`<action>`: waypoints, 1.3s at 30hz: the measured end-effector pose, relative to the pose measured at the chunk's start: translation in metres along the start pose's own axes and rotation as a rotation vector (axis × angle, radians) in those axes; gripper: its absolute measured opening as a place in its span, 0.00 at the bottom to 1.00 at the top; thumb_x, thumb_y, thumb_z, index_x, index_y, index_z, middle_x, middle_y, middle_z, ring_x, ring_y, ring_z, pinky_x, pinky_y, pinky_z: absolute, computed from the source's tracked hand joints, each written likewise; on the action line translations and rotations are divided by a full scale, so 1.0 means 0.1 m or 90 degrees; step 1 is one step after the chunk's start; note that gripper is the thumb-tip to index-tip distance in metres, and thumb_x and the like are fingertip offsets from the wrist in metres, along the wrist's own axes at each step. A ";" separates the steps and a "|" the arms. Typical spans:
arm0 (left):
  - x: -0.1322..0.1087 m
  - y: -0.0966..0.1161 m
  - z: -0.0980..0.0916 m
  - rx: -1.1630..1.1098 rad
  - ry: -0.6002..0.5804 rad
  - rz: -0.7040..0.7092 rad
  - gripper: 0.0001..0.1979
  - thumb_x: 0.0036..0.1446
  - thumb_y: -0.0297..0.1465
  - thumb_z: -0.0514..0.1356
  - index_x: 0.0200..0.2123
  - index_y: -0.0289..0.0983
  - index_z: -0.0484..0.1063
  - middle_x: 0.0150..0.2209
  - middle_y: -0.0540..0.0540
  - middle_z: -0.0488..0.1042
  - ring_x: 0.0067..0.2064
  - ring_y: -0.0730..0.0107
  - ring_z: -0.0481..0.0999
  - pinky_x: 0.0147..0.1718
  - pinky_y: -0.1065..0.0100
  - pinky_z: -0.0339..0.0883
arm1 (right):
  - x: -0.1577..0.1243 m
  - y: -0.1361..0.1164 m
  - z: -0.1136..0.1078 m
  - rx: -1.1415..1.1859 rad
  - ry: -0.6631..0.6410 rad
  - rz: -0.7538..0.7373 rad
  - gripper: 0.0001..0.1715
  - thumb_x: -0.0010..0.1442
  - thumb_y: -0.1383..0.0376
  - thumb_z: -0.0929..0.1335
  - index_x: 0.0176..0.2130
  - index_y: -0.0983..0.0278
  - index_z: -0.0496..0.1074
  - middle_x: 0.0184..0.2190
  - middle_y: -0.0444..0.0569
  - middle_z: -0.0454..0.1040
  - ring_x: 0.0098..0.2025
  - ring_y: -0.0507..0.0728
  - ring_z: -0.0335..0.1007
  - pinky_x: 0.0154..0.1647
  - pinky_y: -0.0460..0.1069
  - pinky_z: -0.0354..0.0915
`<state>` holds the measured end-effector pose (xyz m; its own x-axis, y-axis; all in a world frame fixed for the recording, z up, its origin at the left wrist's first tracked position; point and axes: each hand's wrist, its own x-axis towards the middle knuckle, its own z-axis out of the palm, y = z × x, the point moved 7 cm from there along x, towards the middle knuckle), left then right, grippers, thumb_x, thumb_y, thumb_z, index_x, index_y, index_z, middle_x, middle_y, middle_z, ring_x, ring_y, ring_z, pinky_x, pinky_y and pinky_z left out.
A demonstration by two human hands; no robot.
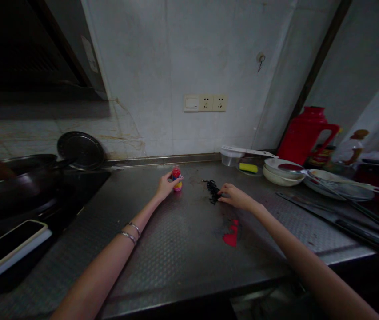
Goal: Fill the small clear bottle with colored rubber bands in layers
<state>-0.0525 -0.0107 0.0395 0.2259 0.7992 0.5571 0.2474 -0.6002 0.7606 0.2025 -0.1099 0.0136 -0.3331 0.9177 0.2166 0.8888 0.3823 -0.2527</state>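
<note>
My left hand (165, 185) is wrapped round a small red and pink bottle (177, 178) that stands upright on the steel counter (176, 240). Two thin bangles sit on that wrist. My right hand (234, 195) rests on the counter with its fingertips pinched on a small black tangled clump (213, 191), too dark to name. A red scrap (231, 234) lies flat on the counter nearer to me, below the right hand.
A dark wok (16, 182) and a round lid (80, 150) stand at left, with a tray (5, 249) in front. At back right are a plastic tub (231, 157), a yellow sponge (248, 167), stacked bowls (281, 173), plates and a red jug (305, 133). Wall sockets (205, 102) are above.
</note>
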 end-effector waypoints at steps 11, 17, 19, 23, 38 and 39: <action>-0.01 0.04 0.00 -0.019 0.005 -0.007 0.17 0.44 0.39 0.61 0.36 0.33 0.74 0.33 0.44 0.75 0.32 0.69 0.69 0.34 0.70 0.61 | 0.03 -0.15 -0.02 -0.031 0.005 -0.030 0.11 0.57 0.61 0.62 0.34 0.63 0.70 0.37 0.53 0.65 0.42 0.57 0.62 0.42 0.51 0.60; -0.02 0.03 -0.01 -0.026 0.003 -0.006 0.18 0.44 0.39 0.61 0.37 0.33 0.74 0.35 0.44 0.75 0.34 0.67 0.70 0.35 0.69 0.61 | 0.01 -0.16 -0.06 -0.016 0.018 -0.045 0.10 0.57 0.61 0.61 0.33 0.63 0.69 0.36 0.52 0.65 0.41 0.56 0.61 0.43 0.52 0.60; -0.01 0.03 0.00 -0.026 -0.004 0.001 0.18 0.45 0.39 0.61 0.38 0.33 0.73 0.35 0.43 0.75 0.35 0.67 0.70 0.36 0.69 0.62 | 0.01 -0.14 -0.09 -0.001 0.024 -0.051 0.10 0.57 0.61 0.62 0.32 0.63 0.69 0.36 0.52 0.65 0.41 0.56 0.61 0.43 0.52 0.60; -0.01 0.04 0.01 -0.024 -0.017 0.002 0.18 0.46 0.39 0.60 0.38 0.33 0.73 0.35 0.43 0.75 0.35 0.68 0.70 0.35 0.69 0.62 | 0.05 -0.13 -0.19 0.036 0.045 -0.065 0.10 0.56 0.60 0.63 0.32 0.63 0.69 0.36 0.52 0.66 0.41 0.56 0.61 0.44 0.52 0.60; -0.01 -0.01 0.01 -0.016 -0.006 0.001 0.19 0.47 0.39 0.60 0.40 0.34 0.72 0.35 0.45 0.75 0.33 0.69 0.69 0.31 0.71 0.61 | 0.77 -0.74 -0.80 0.093 0.131 -0.171 0.11 0.55 0.60 0.64 0.29 0.65 0.70 0.33 0.50 0.66 0.37 0.54 0.63 0.38 0.48 0.61; -0.01 -0.01 0.01 -0.016 -0.006 0.000 0.19 0.47 0.39 0.60 0.40 0.34 0.72 0.35 0.45 0.75 0.33 0.69 0.69 0.31 0.71 0.61 | 0.88 -0.83 -0.84 0.090 0.131 -0.184 0.11 0.55 0.60 0.64 0.29 0.65 0.71 0.33 0.49 0.67 0.37 0.54 0.64 0.39 0.49 0.61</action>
<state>-0.0526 -0.0110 0.0376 0.2346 0.7991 0.5535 0.2234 -0.5985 0.7694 0.1259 -0.0705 0.1329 -0.4810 0.7337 0.4799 0.7104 0.6469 -0.2770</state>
